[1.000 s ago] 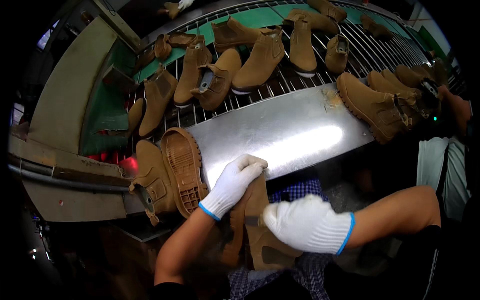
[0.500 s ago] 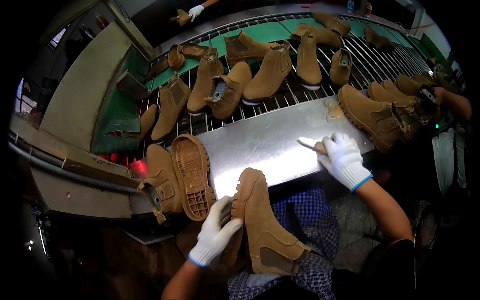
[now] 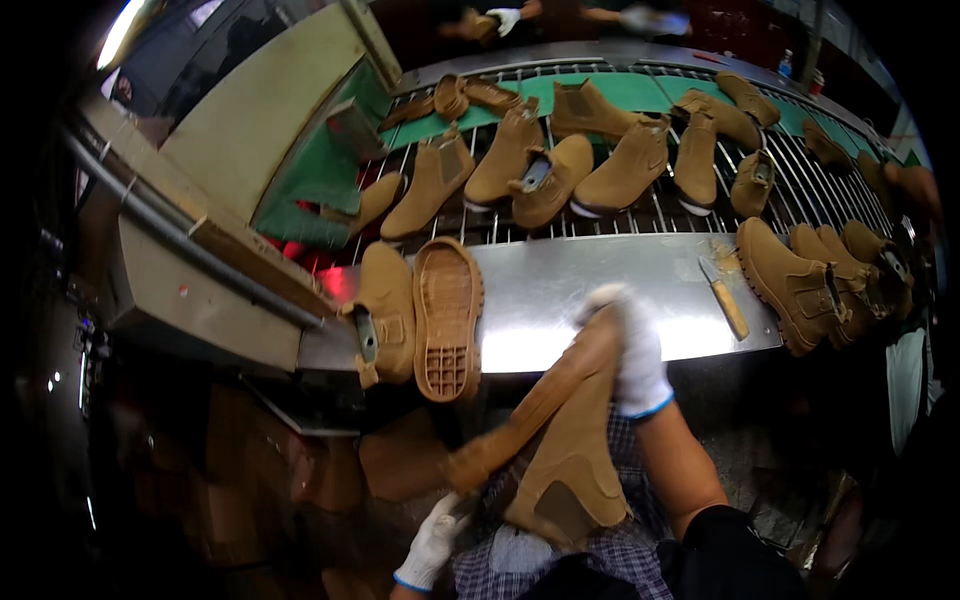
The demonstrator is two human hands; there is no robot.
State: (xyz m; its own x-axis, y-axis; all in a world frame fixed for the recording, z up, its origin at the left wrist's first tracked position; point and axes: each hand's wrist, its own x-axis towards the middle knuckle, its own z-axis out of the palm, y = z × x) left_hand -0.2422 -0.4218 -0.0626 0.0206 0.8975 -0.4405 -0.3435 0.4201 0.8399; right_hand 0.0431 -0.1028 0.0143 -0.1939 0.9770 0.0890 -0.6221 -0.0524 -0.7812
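A tan ankle boot with a dark elastic side panel is tilted over my lap, toe up. Its brown sole faces left, and a dark gap shows between sole and upper toward the heel. My right hand, in a white knit glove, is wrapped round the toe, blurred by motion. Low at the heel end, my gloved left hand closes on the sole's edge, its fingertips partly hidden. A knife with a wooden handle lies on the metal ledge, right of my right hand.
Left on the ledge stand a tan boot upper and an upturned brown sole. Several boots crowd the right end. Behind, more boots rest on a wire rack. A co-worker's gloved hand shows at the far side.
My right hand has put the knife down on the ledge and taken hold of the boot's toe. My left hand has moved down to the heel. The boot has tilted; the view has shifted.
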